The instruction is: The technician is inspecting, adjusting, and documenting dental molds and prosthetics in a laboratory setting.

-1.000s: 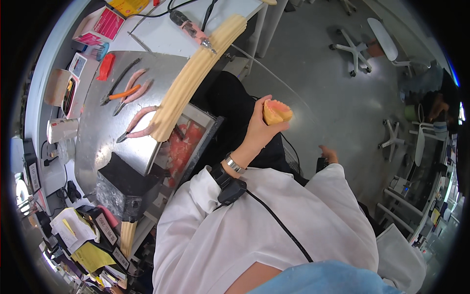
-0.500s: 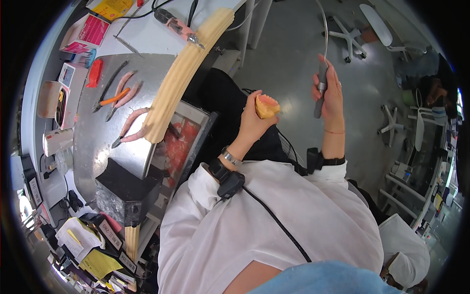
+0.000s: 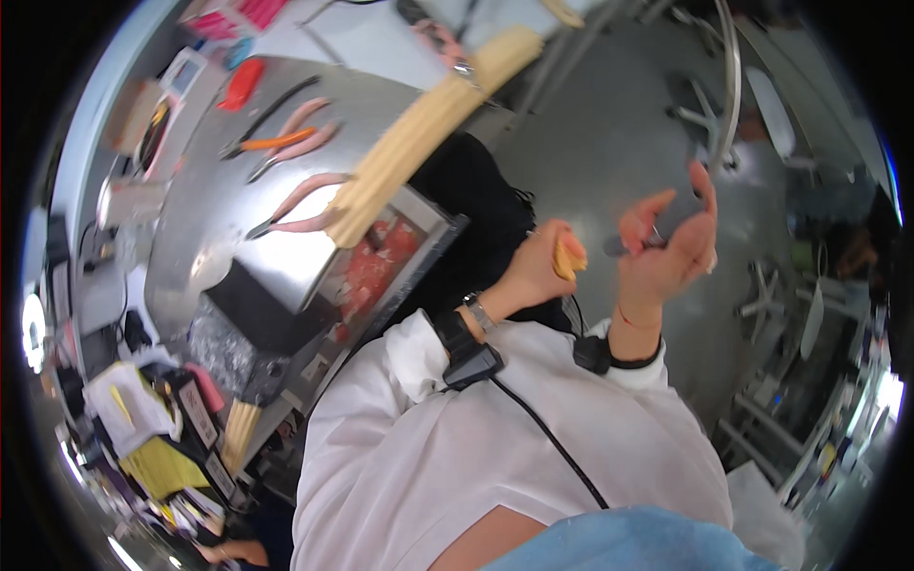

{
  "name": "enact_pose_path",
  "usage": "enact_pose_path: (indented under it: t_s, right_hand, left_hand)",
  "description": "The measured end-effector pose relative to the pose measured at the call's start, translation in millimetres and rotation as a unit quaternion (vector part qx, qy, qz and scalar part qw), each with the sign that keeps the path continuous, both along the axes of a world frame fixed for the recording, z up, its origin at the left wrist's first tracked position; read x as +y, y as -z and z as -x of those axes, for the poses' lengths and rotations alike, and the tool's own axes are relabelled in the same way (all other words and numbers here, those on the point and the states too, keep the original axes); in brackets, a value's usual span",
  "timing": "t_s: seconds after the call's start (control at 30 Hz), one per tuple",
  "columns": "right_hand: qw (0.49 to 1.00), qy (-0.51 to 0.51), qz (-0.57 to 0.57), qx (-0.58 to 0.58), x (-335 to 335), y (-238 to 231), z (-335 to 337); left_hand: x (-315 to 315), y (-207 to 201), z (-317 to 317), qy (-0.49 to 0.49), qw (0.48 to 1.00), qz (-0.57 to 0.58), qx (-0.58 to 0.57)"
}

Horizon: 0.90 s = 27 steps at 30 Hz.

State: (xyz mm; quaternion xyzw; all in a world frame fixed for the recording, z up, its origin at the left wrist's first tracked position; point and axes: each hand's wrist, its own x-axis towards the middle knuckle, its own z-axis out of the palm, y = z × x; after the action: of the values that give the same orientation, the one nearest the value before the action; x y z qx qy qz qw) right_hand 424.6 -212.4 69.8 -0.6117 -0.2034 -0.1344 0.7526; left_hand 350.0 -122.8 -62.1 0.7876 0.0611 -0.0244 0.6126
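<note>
My left hand is closed round a yellow dental model with a pink part on it, held over my lap. To its right, raised and a little blurred, my right hand grips a grey handpiece. The handpiece slants, its lower-left end pointing toward the model; the two stay apart. A silvery flexible shaft curves down from the top edge near the handpiece's upper end. Whether a bur sits in the tip is too blurred to tell.
At left, a metal-topped bench carries several pliers, a red object and a black box. A pale wooden strip runs along its edge, above an open drawer with red scraps. Chairs stand beyond; another person's arm shows lower left.
The view has swung, so the bench shifts rightward in the picture. My right hand has tipped the handpiece from upright to slanting and lowered it. My left hand has turned the dental model.
</note>
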Motion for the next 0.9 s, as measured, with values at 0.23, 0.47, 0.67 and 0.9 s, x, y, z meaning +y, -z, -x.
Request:
enact_pose_path:
  t_s: [0.23,0.47,0.67,0.9]
  right_hand:
    - [0.996,-0.047,0.004,0.077,7.4,-4.7,12.1]
    - [0.988,-0.064,0.02,0.139,5.0,-25.3,-12.1]
    - [0.973,-0.169,-0.002,0.156,43.4,-21.2,7.1]
    - [0.963,-0.233,-0.013,0.136,42.7,-31.0,25.3]
  left_hand:
    - [33.2,-62.6,29.0,0.003,0.998,-0.01,-0.058]
    - [102.7,-184.5,121.8,-0.289,0.831,-0.286,-0.38]
    - [156.6,-177.6,188.2,-0.647,0.606,-0.409,-0.217]
    - [149.9,-176.7,191.4,-0.639,0.61,-0.456,-0.104]
